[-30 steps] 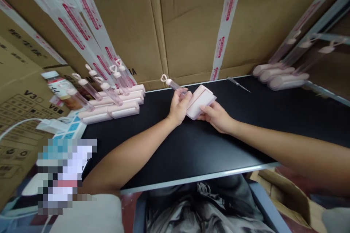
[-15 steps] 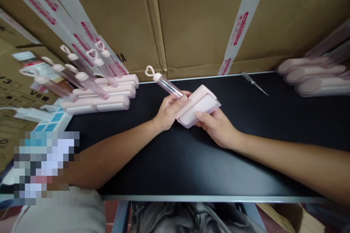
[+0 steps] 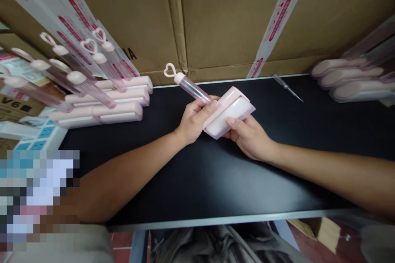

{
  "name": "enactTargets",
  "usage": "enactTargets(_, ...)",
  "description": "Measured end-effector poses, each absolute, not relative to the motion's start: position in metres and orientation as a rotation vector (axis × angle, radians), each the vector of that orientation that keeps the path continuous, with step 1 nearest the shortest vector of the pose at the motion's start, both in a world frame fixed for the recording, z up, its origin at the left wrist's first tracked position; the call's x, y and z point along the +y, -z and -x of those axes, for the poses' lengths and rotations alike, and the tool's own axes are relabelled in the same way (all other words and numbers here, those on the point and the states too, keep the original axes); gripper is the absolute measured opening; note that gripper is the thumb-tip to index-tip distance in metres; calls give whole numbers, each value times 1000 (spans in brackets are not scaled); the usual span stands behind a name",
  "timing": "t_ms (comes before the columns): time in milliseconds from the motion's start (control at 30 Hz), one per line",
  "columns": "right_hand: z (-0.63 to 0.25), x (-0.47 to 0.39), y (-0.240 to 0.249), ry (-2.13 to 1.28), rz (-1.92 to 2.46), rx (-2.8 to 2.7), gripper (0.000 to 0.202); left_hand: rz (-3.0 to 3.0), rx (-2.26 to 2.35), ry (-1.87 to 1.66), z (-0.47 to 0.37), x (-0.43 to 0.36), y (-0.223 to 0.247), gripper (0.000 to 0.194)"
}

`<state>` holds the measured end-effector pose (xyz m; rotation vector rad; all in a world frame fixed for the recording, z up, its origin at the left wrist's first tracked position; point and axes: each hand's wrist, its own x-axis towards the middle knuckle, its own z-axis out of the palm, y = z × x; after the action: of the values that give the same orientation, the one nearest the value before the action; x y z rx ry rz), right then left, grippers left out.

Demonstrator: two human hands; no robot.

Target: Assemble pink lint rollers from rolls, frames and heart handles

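Note:
Both hands hold a pink lint roller [image 3: 226, 111] above the black table. It has a rounded pink cover, a white face and a clear edge, and its see-through handle ends in a heart-shaped loop pointing up and left. My left hand [image 3: 197, 119] is closed where the handle meets the head, its thumb lying on the pink cover. My right hand [image 3: 249, 135] grips the head's lower right side, with the thumb on the white face and the fingers mostly hidden beneath.
Several similar lint rollers [image 3: 117, 111] stand at the left, handles up. More pink heads [image 3: 354, 90] are at the right. A thin screwdriver [image 3: 288, 87] lies near the back edge. A power strip [image 3: 40, 135] is at the left; large cardboard boxes [image 3: 228, 20] wall the back.
The lint roller, still in both hands, has shifted slightly up and right in view. The camera view has turned a little, so the rollers on the left appear further left.

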<state>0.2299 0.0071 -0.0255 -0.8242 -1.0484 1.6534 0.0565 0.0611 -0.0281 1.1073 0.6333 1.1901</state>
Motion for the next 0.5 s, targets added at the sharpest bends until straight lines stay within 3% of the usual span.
enactTargets(233,-221,10,29,-1462,897,-1069,63,-1174,714,-1219,-62,63,26,53)
enactTargets(500,-251,45,27,-1163,1174,-1214,65,-1262,882,-1735,-31,110,10,60)
